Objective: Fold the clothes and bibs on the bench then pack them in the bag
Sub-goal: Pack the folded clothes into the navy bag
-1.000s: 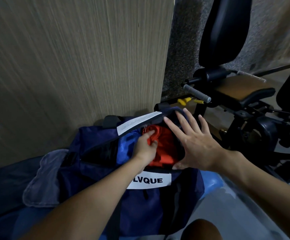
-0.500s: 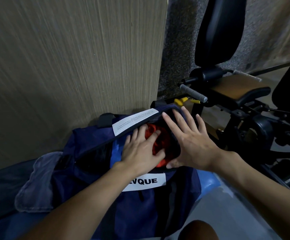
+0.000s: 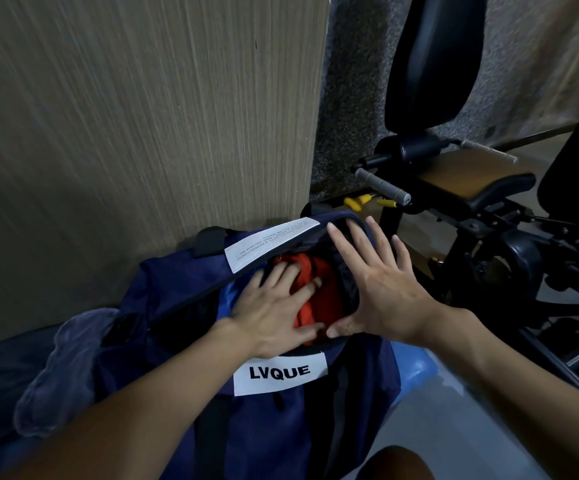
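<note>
Seen from the head camera, a navy blue fabric bag (image 3: pixel 177 282) with a white label reading LVQUE (image 3: pixel 279 373) sits in the lower middle of the frame, pushed up against a tall wood-grain panel (image 3: pixel 142 116). Its mouth gapes, and a bunched orange cloth garment (image 3: pixel 319 292) lies inside, near the frame's centre. The left hand (image 3: pixel 274 306) lies flat on that garment with its fingers straight, its grip open and clasping nothing. I'd say it is pressing the cloth down so it packs low and leaves room. The right hand (image 3: pixel 385 292) is spread wide just to the right, fingers straight toward the far side of the opening and thumb at the near rim, its grip likewise open. That looks meant to hold the mouth apart. A crumpled grey-blue cloth (image 3: pixel 59 368) lies at the lower left, touching the bag and seemingly not yet packed. Black padded exercise equipment (image 3: pixel 437 64) fills the upper right.
</note>
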Available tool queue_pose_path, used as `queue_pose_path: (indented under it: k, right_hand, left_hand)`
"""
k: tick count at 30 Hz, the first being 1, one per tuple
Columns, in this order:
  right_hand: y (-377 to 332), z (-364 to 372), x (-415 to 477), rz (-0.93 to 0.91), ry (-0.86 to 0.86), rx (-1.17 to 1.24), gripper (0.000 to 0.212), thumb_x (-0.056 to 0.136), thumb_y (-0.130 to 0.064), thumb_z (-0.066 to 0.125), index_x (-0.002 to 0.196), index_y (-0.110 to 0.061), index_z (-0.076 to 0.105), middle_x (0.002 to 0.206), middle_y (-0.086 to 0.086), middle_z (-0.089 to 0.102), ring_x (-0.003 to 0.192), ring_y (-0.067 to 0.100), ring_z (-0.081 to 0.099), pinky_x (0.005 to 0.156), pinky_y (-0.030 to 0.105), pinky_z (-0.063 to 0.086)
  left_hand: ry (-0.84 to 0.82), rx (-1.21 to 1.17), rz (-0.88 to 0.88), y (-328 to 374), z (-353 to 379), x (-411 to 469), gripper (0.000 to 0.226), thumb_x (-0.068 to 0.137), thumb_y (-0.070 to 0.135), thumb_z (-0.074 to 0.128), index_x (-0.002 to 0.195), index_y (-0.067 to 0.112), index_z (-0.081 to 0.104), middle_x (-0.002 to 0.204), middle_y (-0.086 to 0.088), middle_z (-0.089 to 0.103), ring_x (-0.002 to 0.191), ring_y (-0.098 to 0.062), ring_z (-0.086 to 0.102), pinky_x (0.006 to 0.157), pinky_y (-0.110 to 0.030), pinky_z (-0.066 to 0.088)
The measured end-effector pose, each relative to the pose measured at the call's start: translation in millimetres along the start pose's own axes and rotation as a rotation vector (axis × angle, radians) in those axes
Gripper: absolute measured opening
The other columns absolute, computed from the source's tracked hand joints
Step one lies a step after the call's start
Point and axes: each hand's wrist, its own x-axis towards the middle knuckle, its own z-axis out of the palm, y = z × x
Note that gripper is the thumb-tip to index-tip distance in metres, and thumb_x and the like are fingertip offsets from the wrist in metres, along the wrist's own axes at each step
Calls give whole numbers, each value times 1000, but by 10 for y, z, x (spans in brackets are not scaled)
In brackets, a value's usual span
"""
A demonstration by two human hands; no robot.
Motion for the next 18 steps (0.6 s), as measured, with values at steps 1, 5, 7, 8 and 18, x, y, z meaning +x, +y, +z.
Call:
queue_pose_path:
  k: [1, 5, 7, 8, 18]
  right_hand:
    - [2, 7, 3, 5, -1, 2, 149, 49, -80, 74, 138, -43, -40, 161, -5, -20, 144, 21, -33, 119, 56, -5]
    - [1, 20, 13, 7, -3, 8, 150, 49, -81, 74, 139, -42, -39, 160, -6, -21, 144, 21, -33, 119, 56, -5]
    - [-3, 16, 26, 9, -1, 12, 150, 49, -81, 74, 139, -42, -40, 160, -6, -21, 144, 21, -33, 119, 56, -5]
    - [-7, 12, 33, 12, -2, 15, 150, 49, -81, 74, 138, -43, -40, 160, -6, -21, 144, 21, -34, 119, 56, -5]
    - [44, 26, 24, 20, 0, 63, 149, 46, -83, 72, 141, -44, -36, 161, -9, -20, 144, 18, -34, 119, 55, -6]
  left_hand:
    - [44, 34, 10, 11, -7, -16, 88, 80, 76, 18, 156, 32, 18, 159, -7, 15, 145, -25, 9, 117, -45, 16]
    - [152, 79, 53, -11, 66, -6, 97, 77, 74, 12, 155, 19, 28, 164, -11, 13, 150, -26, 0, 121, -44, -3]
    - [124, 131, 111, -33, 94, 27, 98, 80, 73, 7, 157, 15, 23, 167, -11, 2, 153, -24, -13, 123, -47, -8]
    - [71, 143, 122, -48, 115, 35, 97, 81, 73, 4, 158, 16, 17, 167, -9, -3, 152, -22, -19, 123, -48, -9]
    - [-120, 65, 81, -145, 163, 19, 76, 94, 72, 22, 157, 38, -5, 164, -1, -26, 149, -19, -28, 121, -51, -12]
